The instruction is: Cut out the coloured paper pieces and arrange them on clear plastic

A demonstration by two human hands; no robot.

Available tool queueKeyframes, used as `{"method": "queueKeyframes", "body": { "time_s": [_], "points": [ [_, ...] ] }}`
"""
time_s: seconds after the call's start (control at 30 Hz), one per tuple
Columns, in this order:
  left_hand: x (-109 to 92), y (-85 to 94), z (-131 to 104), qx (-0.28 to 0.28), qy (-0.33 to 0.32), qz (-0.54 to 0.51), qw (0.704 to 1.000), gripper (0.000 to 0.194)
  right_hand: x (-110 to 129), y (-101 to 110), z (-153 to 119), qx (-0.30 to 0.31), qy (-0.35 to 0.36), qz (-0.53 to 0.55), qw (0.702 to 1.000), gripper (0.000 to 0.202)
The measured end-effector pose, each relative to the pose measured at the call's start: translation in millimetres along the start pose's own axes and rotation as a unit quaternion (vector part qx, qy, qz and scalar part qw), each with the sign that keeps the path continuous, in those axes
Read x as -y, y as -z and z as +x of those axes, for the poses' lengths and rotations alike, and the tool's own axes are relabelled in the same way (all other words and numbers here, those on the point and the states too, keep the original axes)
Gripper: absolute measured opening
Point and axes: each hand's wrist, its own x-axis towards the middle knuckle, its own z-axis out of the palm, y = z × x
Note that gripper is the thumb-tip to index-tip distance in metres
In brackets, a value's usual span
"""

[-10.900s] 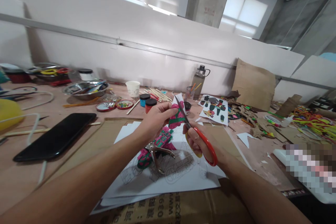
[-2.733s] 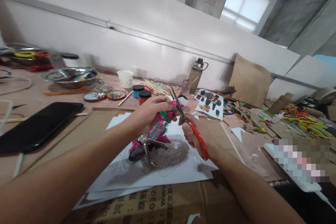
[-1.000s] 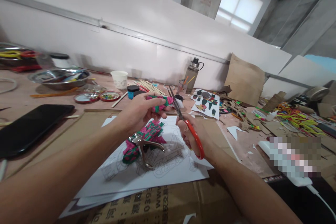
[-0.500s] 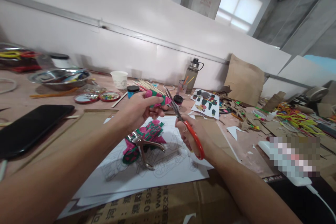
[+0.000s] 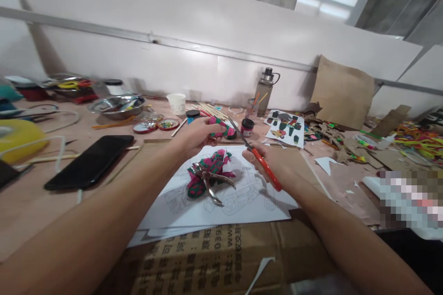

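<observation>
1. Trimming appears to be the step in hand: the left hand [image 5: 199,137] pinches a small pink-and-green piece [image 5: 218,126] near the centre of the frame, while the right hand [image 5: 265,159] grips red-handled scissors [image 5: 265,168], blades just beside it; contact cannot be told.
2. The next move probably calls for a steady pinch, with the piece's edge angled between parted blades.
3. Left of centre, a metal bowl [image 5: 117,114] holds assorted slender items; a red-rimmed dish [image 5: 168,129] holds small bead-like bits.
4. Right of centre, a clear cup [image 5: 252,109] holds orange and yellow sticks; the white cup's [image 5: 176,103] contents are hidden.
</observation>
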Motion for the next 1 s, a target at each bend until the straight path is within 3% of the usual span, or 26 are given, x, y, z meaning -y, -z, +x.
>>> {"method": "queueKeyframes", "body": {
  "time_s": [0.17,0.27,0.43,0.57,0.77,1.0],
  "points": [
    [2.4,15.3,9.7,-0.019,-0.004,0.011,1.0,0.025,-8.6,8.6,10.1,0.038,-0.063,-0.228,0.971,0.04],
    [2.3,25.4,12.4,-0.006,0.0,0.058,0.998,0.027,-18.1,14.4,13.6,0.053,-0.051,-0.298,0.952,0.03],
    [3.0,40.4,12.2,0.08,0.037,0.214,0.973,0.024,-32.9,18.4,15.1,0.052,-0.013,-0.303,0.952,0.03],
    [6.1,44.8,11.4,0.132,0.057,0.27,0.952,0.025,-32.4,7.8,16.3,0.01,-0.001,-0.296,0.955,0.028],
    [10.5,36.9,11.4,0.204,0.055,0.4,0.892,0.025,-24.4,-26.0,16.9,0.021,0.039,-0.121,0.992,0.03],
    [18.7,26.9,13.5,0.246,0.024,0.503,0.828,0.026,-20.6,-51.2,18.7,0.034,0.026,-0.212,0.976,0.035]
  ]
}}
